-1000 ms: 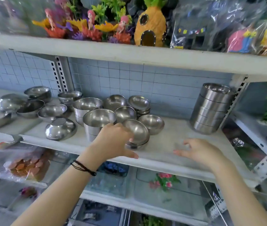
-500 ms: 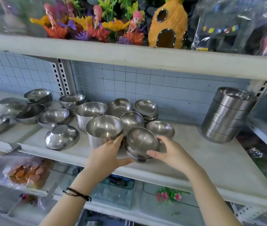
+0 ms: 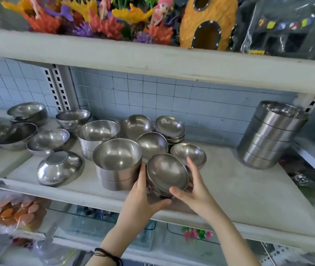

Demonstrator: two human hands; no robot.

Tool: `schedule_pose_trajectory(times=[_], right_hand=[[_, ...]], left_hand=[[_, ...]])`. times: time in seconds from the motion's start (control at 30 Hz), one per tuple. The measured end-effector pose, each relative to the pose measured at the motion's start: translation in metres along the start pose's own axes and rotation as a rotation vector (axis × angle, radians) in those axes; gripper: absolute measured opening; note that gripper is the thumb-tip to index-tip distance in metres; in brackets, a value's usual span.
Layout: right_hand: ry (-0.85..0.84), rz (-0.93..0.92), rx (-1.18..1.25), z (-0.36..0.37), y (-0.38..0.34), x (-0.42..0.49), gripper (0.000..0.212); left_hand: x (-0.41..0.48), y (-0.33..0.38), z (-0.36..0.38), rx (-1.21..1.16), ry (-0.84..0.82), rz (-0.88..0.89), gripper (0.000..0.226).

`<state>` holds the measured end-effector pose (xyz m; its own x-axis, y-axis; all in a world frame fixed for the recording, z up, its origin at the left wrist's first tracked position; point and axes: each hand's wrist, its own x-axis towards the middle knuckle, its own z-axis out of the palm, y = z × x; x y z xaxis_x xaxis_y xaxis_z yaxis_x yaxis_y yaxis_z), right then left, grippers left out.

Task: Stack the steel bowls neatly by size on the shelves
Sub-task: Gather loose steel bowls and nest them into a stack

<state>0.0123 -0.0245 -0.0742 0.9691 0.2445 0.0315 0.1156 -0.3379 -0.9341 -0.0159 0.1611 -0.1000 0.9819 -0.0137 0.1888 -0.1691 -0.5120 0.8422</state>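
Left hand (image 3: 143, 196), right hand (image 3: 196, 191) grip small bowl stack (image 3: 167, 172) from both sides. Lift level, rims nested; avoid knocking tall stack (image 3: 117, 160) at 9 o'clock.

No words or numbers can be read. The yellow tag (image 3: 256, 52) on the plastic bag (image 3: 291, 29) is too blurred.

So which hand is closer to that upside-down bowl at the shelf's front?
Left. The left hand grips the small bowl stack to the right of the upside-down bowl; the right hand holds that stack's farther side.
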Motion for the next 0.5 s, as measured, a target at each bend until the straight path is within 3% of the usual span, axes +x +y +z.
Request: schedule_pose_trajectory(times=[0.1,0.5], right_hand=[[0.008,0.012,0.029,0.008,0.005,0.000,0.117],[0.165,-0.048,0.043,-0.011,-0.009,-0.010,0.117]], left_hand=[[0.001,-0.004,0.000,-0.041,0.017,0.021,0.118],[0.014,0.020,0.007,-0.086,0.043,0.101,0.113]])
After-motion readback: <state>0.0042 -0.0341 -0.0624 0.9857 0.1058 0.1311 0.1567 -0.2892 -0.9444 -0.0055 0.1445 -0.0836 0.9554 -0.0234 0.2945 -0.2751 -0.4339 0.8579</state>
